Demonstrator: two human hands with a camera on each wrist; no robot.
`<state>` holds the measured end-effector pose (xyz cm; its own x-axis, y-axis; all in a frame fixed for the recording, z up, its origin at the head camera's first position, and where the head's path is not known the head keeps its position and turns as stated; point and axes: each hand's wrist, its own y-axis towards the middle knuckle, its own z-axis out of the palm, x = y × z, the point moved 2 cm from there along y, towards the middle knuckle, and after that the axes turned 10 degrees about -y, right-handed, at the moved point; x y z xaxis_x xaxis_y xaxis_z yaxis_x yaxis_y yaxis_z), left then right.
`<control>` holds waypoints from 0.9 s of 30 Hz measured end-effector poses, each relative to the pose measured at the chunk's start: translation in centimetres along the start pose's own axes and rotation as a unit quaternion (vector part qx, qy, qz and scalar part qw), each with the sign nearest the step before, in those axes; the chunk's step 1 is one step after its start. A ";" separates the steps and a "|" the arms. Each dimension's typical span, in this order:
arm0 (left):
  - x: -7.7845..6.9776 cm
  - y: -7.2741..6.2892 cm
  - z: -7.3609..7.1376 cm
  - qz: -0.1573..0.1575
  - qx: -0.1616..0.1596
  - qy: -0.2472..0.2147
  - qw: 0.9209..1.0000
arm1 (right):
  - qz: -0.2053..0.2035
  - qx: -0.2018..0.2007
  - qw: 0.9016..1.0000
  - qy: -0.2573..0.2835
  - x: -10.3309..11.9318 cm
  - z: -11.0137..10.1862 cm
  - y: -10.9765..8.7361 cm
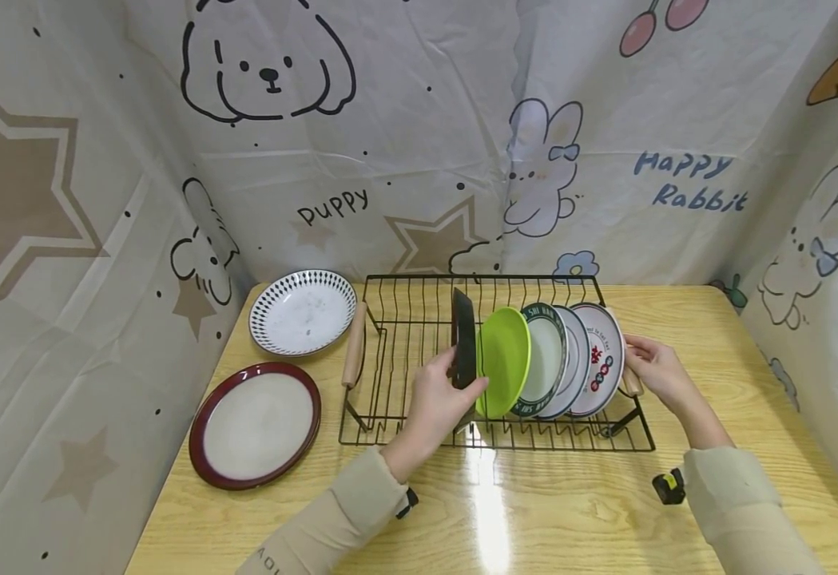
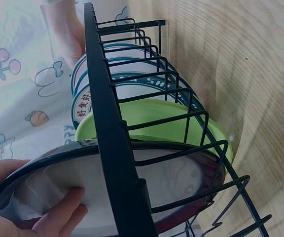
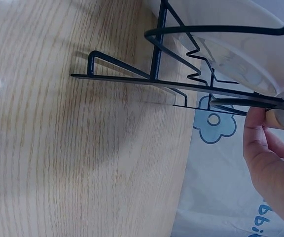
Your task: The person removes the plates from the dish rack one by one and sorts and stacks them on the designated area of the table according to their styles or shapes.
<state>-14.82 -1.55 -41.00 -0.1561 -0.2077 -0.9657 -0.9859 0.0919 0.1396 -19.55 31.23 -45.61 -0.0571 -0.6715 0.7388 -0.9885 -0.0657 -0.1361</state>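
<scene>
My left hand [image 1: 442,397] pinches a dark-rimmed plate [image 1: 465,339] that stands on edge among the wires of a black dish rack [image 1: 404,423]. In the left wrist view, its pale inner face [image 2: 102,187] shows with fingers pressed on it. Right beside it leans a lime green plate [image 1: 506,359]. Further right stand a green-rimmed plate with lettering [image 1: 544,359], a white plate with a dark edge [image 1: 578,367] and a plate with a red and blue print [image 1: 604,359]. At the rack's right end, my right hand [image 1: 659,371] holds the wooden handle [image 1: 632,382].
On the wooden table [image 1: 555,511], left of the rack, lie a maroon-rimmed plate [image 1: 256,423] and a white plate with a black diamond border [image 1: 303,311]. Another wooden handle [image 1: 354,347] is on the rack's left end. Printed cloth [image 1: 419,160] hangs behind and at both sides.
</scene>
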 end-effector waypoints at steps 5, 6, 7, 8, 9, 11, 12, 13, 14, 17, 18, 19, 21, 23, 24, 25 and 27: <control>-0.1 0.1 0.1 0.021 0.004 0.005 1.000 | 0.000 -0.004 1.000 -0.002 0.0 0.0 0.0; -0.1 0.1 0.1 0.025 0.005 0.005 1.000 | -0.001 -0.004 1.000 -0.002 0.0 0.0 0.0; -0.1 0.1 0.2 0.029 0.007 0.004 1.000 | 0.000 -0.004 1.000 -0.002 0.0 0.0 0.0; -0.1 0.1 0.2 0.034 0.009 0.006 0.999 | 0.000 -0.005 1.000 -0.001 0.0 0.0 0.0; -0.1 0.1 0.2 0.039 0.010 0.007 0.999 | 0.000 -0.005 1.000 0.001 0.0 0.0 0.0; -0.1 0.1 0.3 0.047 0.012 0.010 0.999 | 0.000 -0.006 1.000 0.002 0.0 0.1 0.0; -0.1 0.1 0.3 0.051 0.012 0.014 0.999 | 0.000 -0.006 1.000 0.003 0.0 0.1 0.0; 0.0 0.1 0.4 0.055 0.012 0.016 0.998 | 0.002 -0.006 1.000 0.003 0.0 0.1 0.0; -0.1 0.2 0.4 0.058 0.012 0.019 0.998 | 0.002 -0.006 1.000 0.003 0.0 0.1 0.0; -0.1 0.1 0.4 0.060 0.011 0.018 0.998 | 0.005 -0.006 1.000 0.001 0.1 0.1 0.0; -0.1 0.1 0.4 0.059 0.011 0.017 0.998 | 0.006 -0.006 1.000 -0.001 0.1 0.1 0.0; -0.1 0.1 0.5 0.058 0.011 0.015 0.998 | 0.006 -0.006 1.000 -0.001 0.1 0.1 -0.1; -0.1 0.1 0.4 0.054 0.008 0.014 0.998 | 0.006 -0.006 1.000 -0.001 0.1 0.1 -0.1; -0.1 0.1 0.4 0.049 0.005 0.010 0.999 | 0.005 -0.006 1.000 0.000 0.1 0.1 -0.1; -0.1 0.2 0.5 0.047 0.004 0.010 0.999 | 0.005 -0.006 1.000 0.000 0.1 0.1 0.0; -0.1 0.2 0.5 0.045 0.002 0.010 0.999 | 0.005 -0.006 1.000 0.001 0.1 0.1 0.0; 0.0 0.2 0.5 0.041 0.001 0.007 0.999 | 0.004 -0.005 1.000 0.003 0.1 0.1 0.0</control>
<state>-15.00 -1.08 -41.08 -0.2380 -0.2130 -0.9476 -0.9695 0.1109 0.2185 -19.53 31.09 -45.58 -0.0654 -0.6680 0.7412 -0.9895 -0.0525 -0.1346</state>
